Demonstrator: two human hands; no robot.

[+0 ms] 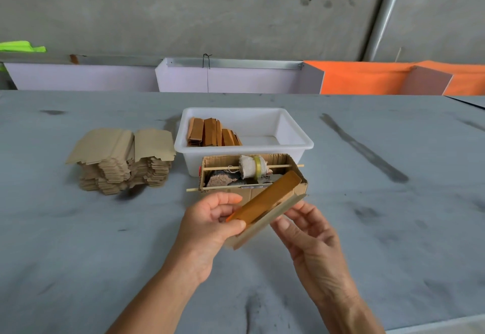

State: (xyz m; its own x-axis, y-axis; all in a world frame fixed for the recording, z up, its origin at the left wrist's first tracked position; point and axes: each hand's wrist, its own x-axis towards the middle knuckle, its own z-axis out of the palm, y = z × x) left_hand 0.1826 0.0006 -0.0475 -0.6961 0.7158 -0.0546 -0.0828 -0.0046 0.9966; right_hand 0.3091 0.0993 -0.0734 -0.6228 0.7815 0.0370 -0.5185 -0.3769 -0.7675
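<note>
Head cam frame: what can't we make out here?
- Lower end of the card piece: covered by the left hand, head view.
- Its underside, where the right hand touches it: faces away from the camera.
- Dark lumps in the cardboard box: partly hidden under the spool, and blurred.
- Sheet count in the stack of flat blanks: too small to tell.

Figure: on the grey table (78, 242) we show a white tub (296, 145), centre, with folded brown sleeves (210, 133) standing at its left end. Just on its near side sits an open cardboard box (210, 161); a wrapped spool (250, 167) rides on a stick (217, 168) laid across it. A stack of flat tan blanks (120, 160) lies left. Behind the table, white panels (236, 79) stand left of an orange cloth (367, 79).
</note>
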